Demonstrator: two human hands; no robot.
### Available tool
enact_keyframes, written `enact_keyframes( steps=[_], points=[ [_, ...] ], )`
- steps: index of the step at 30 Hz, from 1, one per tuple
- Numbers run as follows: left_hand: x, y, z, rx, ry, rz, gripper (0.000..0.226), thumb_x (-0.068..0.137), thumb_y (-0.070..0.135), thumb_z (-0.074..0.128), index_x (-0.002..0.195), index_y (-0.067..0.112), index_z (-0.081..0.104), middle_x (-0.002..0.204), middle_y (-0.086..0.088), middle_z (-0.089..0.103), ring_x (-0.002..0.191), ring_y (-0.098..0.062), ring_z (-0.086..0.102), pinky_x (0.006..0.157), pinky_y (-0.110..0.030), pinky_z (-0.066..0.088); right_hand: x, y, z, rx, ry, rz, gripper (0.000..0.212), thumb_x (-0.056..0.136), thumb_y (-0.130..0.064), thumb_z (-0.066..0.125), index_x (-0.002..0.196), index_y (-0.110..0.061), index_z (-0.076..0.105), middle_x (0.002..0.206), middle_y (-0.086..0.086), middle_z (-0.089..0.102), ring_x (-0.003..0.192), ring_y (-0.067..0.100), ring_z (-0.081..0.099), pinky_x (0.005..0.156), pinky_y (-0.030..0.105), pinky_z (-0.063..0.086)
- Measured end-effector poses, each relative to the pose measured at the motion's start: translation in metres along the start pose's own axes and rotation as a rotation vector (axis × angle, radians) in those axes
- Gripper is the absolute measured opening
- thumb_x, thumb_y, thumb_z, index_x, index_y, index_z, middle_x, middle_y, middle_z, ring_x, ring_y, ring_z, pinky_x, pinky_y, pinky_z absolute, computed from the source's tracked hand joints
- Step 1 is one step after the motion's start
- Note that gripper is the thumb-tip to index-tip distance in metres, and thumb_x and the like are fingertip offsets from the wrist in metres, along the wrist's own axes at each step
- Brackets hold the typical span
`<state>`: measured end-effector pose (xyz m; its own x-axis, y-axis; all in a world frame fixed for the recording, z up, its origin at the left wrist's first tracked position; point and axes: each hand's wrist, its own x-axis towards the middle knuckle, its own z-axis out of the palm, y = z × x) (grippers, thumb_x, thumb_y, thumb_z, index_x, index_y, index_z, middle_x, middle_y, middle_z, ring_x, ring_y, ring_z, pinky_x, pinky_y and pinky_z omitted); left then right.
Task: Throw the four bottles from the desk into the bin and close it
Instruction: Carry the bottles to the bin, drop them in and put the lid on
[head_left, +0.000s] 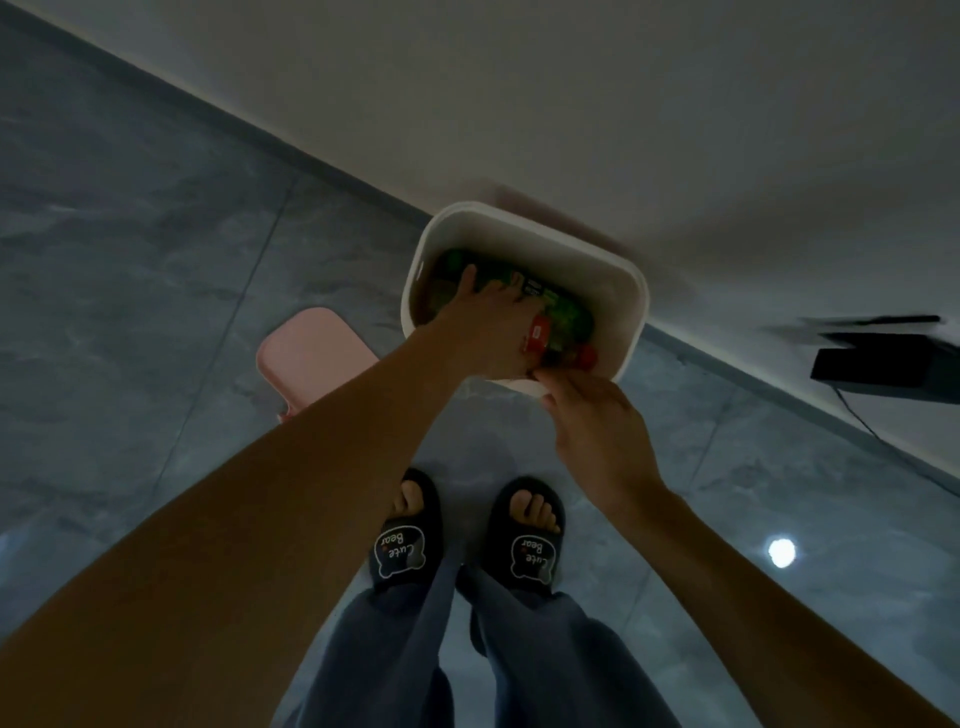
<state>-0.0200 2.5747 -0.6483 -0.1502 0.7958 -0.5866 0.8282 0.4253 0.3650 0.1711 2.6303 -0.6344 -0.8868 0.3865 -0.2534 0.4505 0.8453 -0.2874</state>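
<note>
The white bin stands open on the floor by the wall. Several bottles lie inside it: green-labelled ones and one with a red label and a red cap. My left hand reaches into the bin and lies palm down on the bottles with its fingers spread. My right hand is at the bin's near rim, its fingertips curled on the edge beside the red cap. The pink lid lies on the floor left of the bin.
Grey tiled floor surrounds the bin, with a pale wall behind it. A black box with a cable sits against the wall at the right. My feet in black slippers stand just short of the bin.
</note>
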Motion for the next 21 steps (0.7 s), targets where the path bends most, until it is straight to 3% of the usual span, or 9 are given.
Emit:
enact_keyframes(
  steps=[3, 5, 7, 10, 12, 15, 19, 21],
  points=[
    [-0.016, -0.005, 0.002, -0.075, 0.091, 0.032, 0.054, 0.096, 0.052, 0.043, 0.142, 0.024, 0.049, 0.149, -0.005, 0.048, 0.143, -0.027, 0.037, 0.123, -0.055, 0.012, 0.000, -0.002, -0.004, 0.008, -0.036, 0.016, 0.040, 0.092, -0.018, 0.063, 0.130, -0.030, 0.057, 0.108, -0.008, 0.069, 0.093, 0.015, 0.066, 0.077, 0.028, 0.054],
    [-0.041, -0.008, 0.007, -0.197, 0.273, 0.076, 0.040, 0.099, 0.036, 0.046, 0.133, 0.019, 0.058, 0.138, -0.006, 0.057, 0.132, -0.027, 0.047, 0.118, -0.046, 0.028, 0.002, -0.008, -0.012, 0.030, -0.068, 0.027, 0.041, 0.094, -0.018, 0.061, 0.133, -0.029, 0.055, 0.113, -0.007, 0.068, 0.098, 0.015, 0.066, 0.079, 0.029, 0.055],
    [-0.077, -0.013, 0.016, -0.298, 0.472, 0.078, 0.029, 0.098, 0.023, 0.052, 0.123, 0.014, 0.063, 0.122, -0.008, 0.063, 0.114, -0.025, 0.055, 0.098, -0.037, 0.046, 0.002, -0.019, -0.021, 0.065, -0.050, 0.030, 0.042, 0.093, -0.014, 0.063, 0.133, -0.024, 0.055, 0.120, -0.003, 0.065, 0.106, 0.018, 0.065, 0.082, 0.031, 0.059],
    [-0.138, -0.031, 0.041, -0.363, 0.609, -0.036, 0.026, 0.095, 0.018, 0.051, 0.115, 0.015, 0.068, 0.111, -0.004, 0.066, 0.103, -0.019, 0.057, 0.079, -0.030, 0.050, -0.004, -0.047, -0.033, 0.151, 0.034, -0.013, 0.033, 0.093, -0.009, 0.060, 0.125, -0.018, 0.061, 0.121, 0.002, 0.061, 0.112, 0.019, 0.061, 0.084, 0.029, 0.059],
    [-0.171, -0.053, 0.064, -0.361, 0.580, -0.128, 0.026, 0.094, 0.017, 0.050, 0.113, 0.015, 0.069, 0.110, -0.004, 0.066, 0.103, -0.020, 0.060, 0.073, -0.033, 0.055, -0.008, -0.073, -0.030, 0.222, -0.002, -0.061, 0.027, 0.096, -0.012, 0.056, 0.121, -0.020, 0.061, 0.116, -0.002, 0.062, 0.107, 0.012, 0.060, 0.084, 0.022, 0.056],
    [-0.199, -0.096, 0.104, -0.306, 0.430, -0.291, 0.029, 0.088, 0.007, 0.062, 0.115, 0.013, 0.069, 0.112, -0.008, 0.067, 0.105, -0.027, 0.063, 0.073, -0.041, 0.059, -0.004, -0.119, 0.000, 0.287, -0.237, -0.061, 0.030, 0.099, -0.023, 0.047, 0.127, -0.029, 0.054, 0.121, -0.008, 0.062, 0.107, 0.010, 0.060, 0.088, 0.028, 0.055],
    [-0.195, -0.150, 0.153, -0.238, 0.208, -0.403, 0.053, 0.087, 0.021, 0.068, 0.138, 0.013, 0.056, 0.138, -0.011, 0.056, 0.133, -0.029, 0.048, 0.102, -0.040, 0.049, 0.017, -0.171, 0.085, 0.294, -0.468, -0.040, 0.041, 0.097, -0.032, 0.050, 0.137, -0.025, 0.047, 0.132, -0.001, 0.057, 0.116, 0.019, 0.057, 0.091, 0.033, 0.051],
    [-0.180, -0.173, 0.174, -0.134, 0.123, -0.411, 0.069, 0.085, 0.032, 0.071, 0.146, 0.015, 0.045, 0.151, -0.011, 0.043, 0.143, -0.031, 0.034, 0.110, -0.043, 0.045, 0.031, -0.189, 0.131, 0.237, -0.496, -0.054, 0.043, 0.094, -0.035, 0.056, 0.133, -0.019, 0.047, 0.128, 0.004, 0.057, 0.112, 0.023, 0.057, 0.084, 0.032, 0.049]
  ],
)
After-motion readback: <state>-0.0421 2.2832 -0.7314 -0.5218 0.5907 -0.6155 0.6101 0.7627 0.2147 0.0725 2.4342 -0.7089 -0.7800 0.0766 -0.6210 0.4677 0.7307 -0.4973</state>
